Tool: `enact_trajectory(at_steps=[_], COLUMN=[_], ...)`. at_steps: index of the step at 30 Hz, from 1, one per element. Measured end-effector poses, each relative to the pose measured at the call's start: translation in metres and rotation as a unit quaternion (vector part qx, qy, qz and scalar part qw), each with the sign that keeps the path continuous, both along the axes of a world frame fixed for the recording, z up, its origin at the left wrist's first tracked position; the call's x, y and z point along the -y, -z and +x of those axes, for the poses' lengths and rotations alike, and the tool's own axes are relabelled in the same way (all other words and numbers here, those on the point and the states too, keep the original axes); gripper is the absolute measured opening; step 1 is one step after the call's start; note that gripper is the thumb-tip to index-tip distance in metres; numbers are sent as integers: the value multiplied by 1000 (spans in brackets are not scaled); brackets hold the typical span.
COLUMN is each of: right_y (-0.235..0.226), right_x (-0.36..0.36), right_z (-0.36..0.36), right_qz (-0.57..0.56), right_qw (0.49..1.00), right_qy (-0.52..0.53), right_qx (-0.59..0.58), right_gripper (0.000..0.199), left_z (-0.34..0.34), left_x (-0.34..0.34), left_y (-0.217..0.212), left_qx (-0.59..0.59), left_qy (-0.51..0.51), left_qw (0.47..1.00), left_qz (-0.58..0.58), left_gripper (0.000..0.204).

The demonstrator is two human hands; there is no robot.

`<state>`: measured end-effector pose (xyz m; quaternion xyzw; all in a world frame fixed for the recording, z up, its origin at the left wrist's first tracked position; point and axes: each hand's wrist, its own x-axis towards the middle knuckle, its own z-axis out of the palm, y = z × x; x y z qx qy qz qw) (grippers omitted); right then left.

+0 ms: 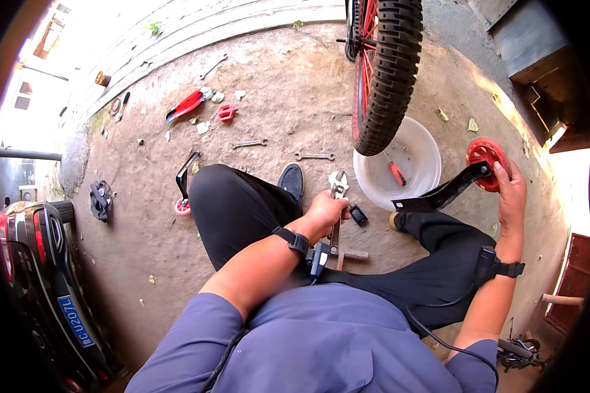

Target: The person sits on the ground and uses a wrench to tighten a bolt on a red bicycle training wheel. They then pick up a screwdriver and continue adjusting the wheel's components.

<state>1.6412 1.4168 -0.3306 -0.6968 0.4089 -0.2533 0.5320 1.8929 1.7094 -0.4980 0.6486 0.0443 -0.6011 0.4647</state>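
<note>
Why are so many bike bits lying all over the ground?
The bike looks taken apart. A red pedal, a red mudguard and spanners lie scattered on the dirt. The right hand holds a loose training wheel; the left hand grips an adjustable wrench.

Left hand [326,213] grips wrench [337,196] (right hand [510,190]: training wheel [484,156]).

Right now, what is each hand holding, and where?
Left hand: adjustable wrench, by its handle. Right hand: training wheel, gripped at the red wheel's rim.
</note>
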Motion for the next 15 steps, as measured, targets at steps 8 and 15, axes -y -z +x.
enact_trajectory(at_steps=[8, 15], right_y=[24, 31], right_x=[11, 28], right_z=[-2, -29], right_qz=[-9, -5], right_qw=[999, 998], right_qy=[-3, 39], right_qx=[-41, -57], right_gripper=[31, 30], left_z=[-20, -26], left_x=[7, 36], left_y=[40, 60], left_qx=[-93, -100], left_qy=[51, 84], left_qw=[993, 987], left_qz=[53, 90], left_gripper=[5, 14])
